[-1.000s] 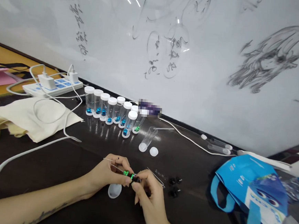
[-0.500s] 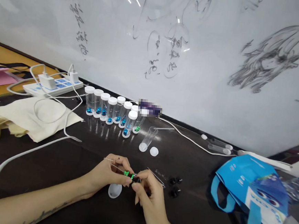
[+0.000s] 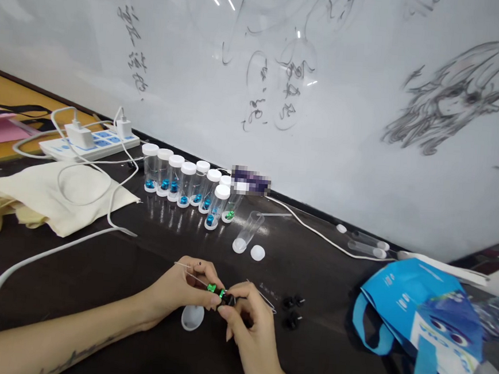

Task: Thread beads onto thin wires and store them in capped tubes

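Note:
My left hand pinches a small green-and-black piece between thumb and fingers. A thin pale wire runs from the green part back across that hand. My right hand has thumb and index finger closed about the black end of the same piece, meeting the left fingertips. Beneath the left hand lies a small whitish round cup or cap. Right of the right hand are several small black parts with short metal pins, and a bent thin wire.
Capped clear tubes with blue pieces stand in a group behind; one tube holds green. An uncapped tube lies near a white cap. A cable, cloth, power strip and blue bag flank them.
My right fingertips have shifted slightly on the black end, and more of it shows now. The left hand keeps its pinch in nearly the same place.

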A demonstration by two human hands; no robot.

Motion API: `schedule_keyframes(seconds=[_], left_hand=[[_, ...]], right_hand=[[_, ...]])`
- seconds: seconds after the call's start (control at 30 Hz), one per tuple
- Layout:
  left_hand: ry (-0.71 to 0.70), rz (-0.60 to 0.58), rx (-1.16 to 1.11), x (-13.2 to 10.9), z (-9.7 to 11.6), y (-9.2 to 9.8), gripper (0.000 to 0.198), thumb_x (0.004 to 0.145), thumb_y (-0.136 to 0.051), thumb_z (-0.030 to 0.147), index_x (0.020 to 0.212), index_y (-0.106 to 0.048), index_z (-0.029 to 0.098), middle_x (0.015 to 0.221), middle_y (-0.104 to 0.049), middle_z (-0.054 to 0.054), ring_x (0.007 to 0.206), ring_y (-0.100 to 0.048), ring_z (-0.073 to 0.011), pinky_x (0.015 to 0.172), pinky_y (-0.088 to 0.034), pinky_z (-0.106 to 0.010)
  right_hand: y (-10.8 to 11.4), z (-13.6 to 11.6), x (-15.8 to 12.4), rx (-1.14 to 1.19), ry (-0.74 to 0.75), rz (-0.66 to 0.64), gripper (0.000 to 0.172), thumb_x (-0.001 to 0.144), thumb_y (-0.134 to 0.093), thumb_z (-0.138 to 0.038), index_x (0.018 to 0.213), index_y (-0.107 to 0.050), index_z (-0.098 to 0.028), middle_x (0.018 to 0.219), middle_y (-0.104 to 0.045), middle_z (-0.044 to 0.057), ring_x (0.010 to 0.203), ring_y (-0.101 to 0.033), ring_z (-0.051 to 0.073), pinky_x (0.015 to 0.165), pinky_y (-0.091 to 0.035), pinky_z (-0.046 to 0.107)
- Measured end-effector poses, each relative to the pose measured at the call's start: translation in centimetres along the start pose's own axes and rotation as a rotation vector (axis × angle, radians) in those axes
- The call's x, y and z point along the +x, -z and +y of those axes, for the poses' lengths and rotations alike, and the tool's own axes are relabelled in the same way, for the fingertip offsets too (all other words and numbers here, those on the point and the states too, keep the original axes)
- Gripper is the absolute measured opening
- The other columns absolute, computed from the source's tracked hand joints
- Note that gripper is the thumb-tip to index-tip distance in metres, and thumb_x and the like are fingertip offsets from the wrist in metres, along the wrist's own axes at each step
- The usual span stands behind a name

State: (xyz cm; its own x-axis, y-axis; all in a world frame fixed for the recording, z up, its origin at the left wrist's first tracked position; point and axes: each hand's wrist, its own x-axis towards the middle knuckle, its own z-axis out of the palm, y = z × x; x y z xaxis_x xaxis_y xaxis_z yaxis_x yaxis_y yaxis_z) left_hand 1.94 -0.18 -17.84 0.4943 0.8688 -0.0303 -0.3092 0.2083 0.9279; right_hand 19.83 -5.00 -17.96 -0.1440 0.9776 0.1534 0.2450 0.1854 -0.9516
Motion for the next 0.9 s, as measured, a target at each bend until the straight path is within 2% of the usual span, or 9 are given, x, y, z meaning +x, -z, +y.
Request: schedule_keyframes(seconds=[0.07, 0.2, 0.33, 0.47, 0.6, 0.7, 0.83, 0.9], left_hand=[[-0.003, -0.008, 0.000, 0.00, -0.05, 0.04, 0.015, 0.064, -0.086, 0.017, 0.073, -0.075, 0.014, 0.068, -0.067, -0.001, 0.061, -0.062, -0.0118, 0.058, -0.050, -0.022], [0.001, 0.002, 0.011, 0.01, -0.18, 0.19, 0.015, 0.063, -0.086, 0.017, 0.072, -0.075, 0.014, 0.068, -0.067, 0.000, 0.059, -0.061, -0.0110, 0.057, -0.049, -0.021], [-0.006, -0.015, 0.018, 0.00, -0.30, 0.31, 0.015, 0.064, -0.086, 0.018, 0.073, -0.075, 0.014, 0.067, -0.067, -0.001, 0.060, -0.062, -0.0119, 0.058, -0.050, -0.022], [-0.003, -0.001, 0.027, 0.10, -0.36, 0.30, 0.014, 0.064, -0.086, 0.017, 0.072, -0.075, 0.014, 0.066, -0.067, 0.000, 0.059, -0.061, -0.0110, 0.057, -0.049, -0.021], [-0.012, -0.025, 0.025, 0.11, -0.35, 0.28, 0.015, 0.064, -0.086, 0.018, 0.074, -0.075, 0.015, 0.066, -0.067, 0.000, 0.059, -0.062, -0.0121, 0.058, -0.050, -0.022], [-0.013, -0.005, 0.039, 0.05, -0.32, 0.27, 0.014, 0.064, -0.085, 0.018, 0.073, -0.075, 0.015, 0.067, -0.067, 0.000, 0.060, -0.061, -0.0114, 0.057, -0.050, -0.021], [-0.002, -0.009, 0.032, 0.03, -0.24, 0.20, 0.014, 0.064, -0.086, 0.018, 0.072, -0.075, 0.014, 0.067, -0.067, 0.000, 0.059, -0.061, -0.0117, 0.057, -0.050, -0.022], [0.002, 0.001, 0.028, 0.06, -0.19, 0.16, 0.014, 0.063, -0.086, 0.017, 0.072, -0.075, 0.014, 0.066, -0.067, 0.000, 0.059, -0.061, -0.0115, 0.057, -0.050, -0.022]], right_hand=[[-0.01, -0.02, 0.06, 0.004, 0.003, -0.012, 0.015, 0.090, -0.061, -0.032, 0.082, -0.058, -0.020, 0.060, -0.048, -0.006, 0.045, -0.047, 0.010, 0.047, -0.035, 0.021], [-0.06, -0.13, 0.10, -0.003, 0.028, 0.012, 0.011, 0.087, -0.064, -0.029, 0.084, -0.058, -0.020, 0.073, -0.054, -0.004, 0.047, -0.047, 0.008, 0.045, -0.035, 0.021], [-0.08, -0.15, 0.03, 0.008, 0.033, -0.021, 0.012, 0.090, -0.060, -0.030, 0.083, -0.059, -0.021, 0.066, -0.051, -0.005, 0.047, -0.048, 0.009, 0.046, -0.036, 0.021], [0.00, -0.08, 0.01, -0.003, 0.064, 0.005, 0.008, 0.088, -0.064, -0.026, 0.084, -0.058, -0.021, 0.081, -0.057, -0.002, 0.047, -0.048, 0.007, 0.046, -0.035, 0.021], [0.08, -0.01, -0.01, -0.002, 0.036, -0.027, 0.013, 0.092, -0.059, -0.032, 0.085, -0.058, -0.021, 0.067, -0.052, -0.005, 0.047, -0.048, 0.009, 0.046, -0.036, 0.021], [0.07, 0.03, -0.01, -0.022, 0.042, -0.013, 0.011, 0.091, -0.061, -0.030, 0.085, -0.058, -0.021, 0.074, -0.054, -0.004, 0.047, -0.046, 0.008, 0.045, -0.034, 0.021], [0.05, 0.05, 0.02, -0.032, 0.032, -0.014, 0.012, 0.092, -0.060, -0.031, 0.084, -0.059, -0.021, 0.066, -0.050, -0.006, 0.046, -0.044, 0.008, 0.045, -0.032, 0.022], [0.07, 0.02, 0.02, -0.050, 0.040, -0.006, 0.012, 0.091, -0.061, -0.030, 0.083, -0.059, -0.021, 0.070, -0.053, -0.005, 0.046, -0.044, 0.008, 0.046, -0.032, 0.022]])
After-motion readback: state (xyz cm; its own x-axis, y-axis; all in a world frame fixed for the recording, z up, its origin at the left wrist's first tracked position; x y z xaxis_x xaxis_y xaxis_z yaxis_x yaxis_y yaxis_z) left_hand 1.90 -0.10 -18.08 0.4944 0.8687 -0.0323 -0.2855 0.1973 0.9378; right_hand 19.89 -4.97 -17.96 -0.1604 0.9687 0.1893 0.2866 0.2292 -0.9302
